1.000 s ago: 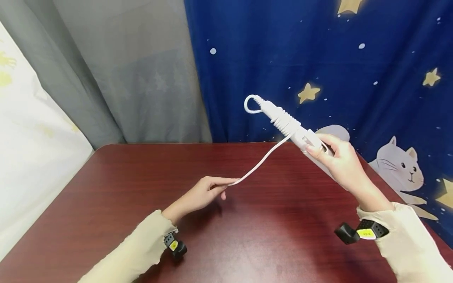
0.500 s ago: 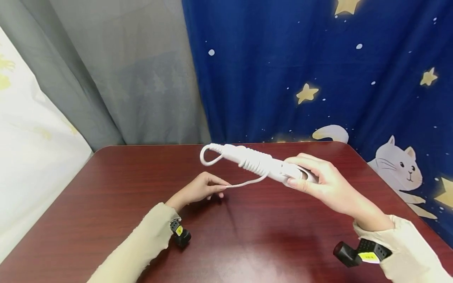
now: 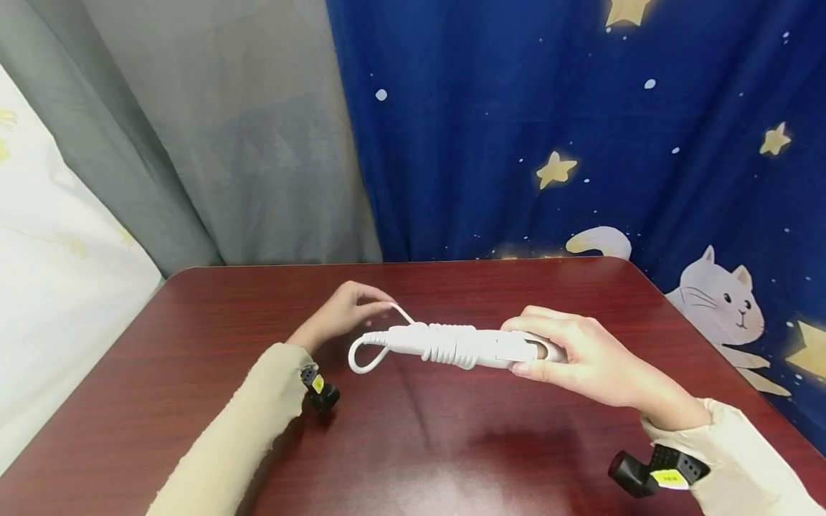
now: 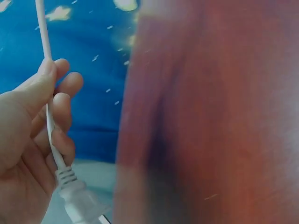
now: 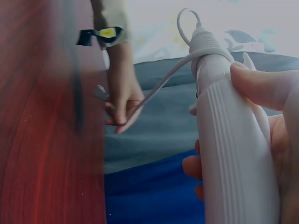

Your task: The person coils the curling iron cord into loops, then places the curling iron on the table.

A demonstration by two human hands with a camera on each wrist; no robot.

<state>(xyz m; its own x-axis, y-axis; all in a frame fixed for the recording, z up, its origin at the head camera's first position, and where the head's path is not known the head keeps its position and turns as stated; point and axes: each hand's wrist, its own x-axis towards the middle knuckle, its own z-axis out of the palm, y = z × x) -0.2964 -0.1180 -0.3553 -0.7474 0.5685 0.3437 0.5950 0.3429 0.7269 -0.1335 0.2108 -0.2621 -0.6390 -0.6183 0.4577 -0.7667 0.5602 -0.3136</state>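
Note:
My right hand [image 3: 584, 355] grips a white hair straightener [image 3: 500, 347] by one end, holding it nearly level over the table. Its white cord [image 3: 449, 345] is wound in several turns around the handle, and a small loop sticks out at the far left end. The right wrist view shows the straightener's ribbed body [image 5: 231, 140] with my thumb along its side. My left hand [image 3: 345, 312] pinches the free length of cord between thumb and fingers, behind the wound end. In the left wrist view the plug [image 4: 81, 200] hangs below that hand's curled fingers.
A dark red wooden table [image 3: 193, 401] lies beneath both hands. Behind it hang a grey curtain [image 3: 258, 143] and a blue curtain [image 3: 464, 129] with stars and a cat. White cloth [image 3: 64, 251] hangs on the left. Each wrist wears a small black camera [image 3: 629, 473].
My right hand has lowered the straightener and turned it from steeply slanted to nearly level. My left hand has moved up and back, carrying the cord from the front to behind the handle.

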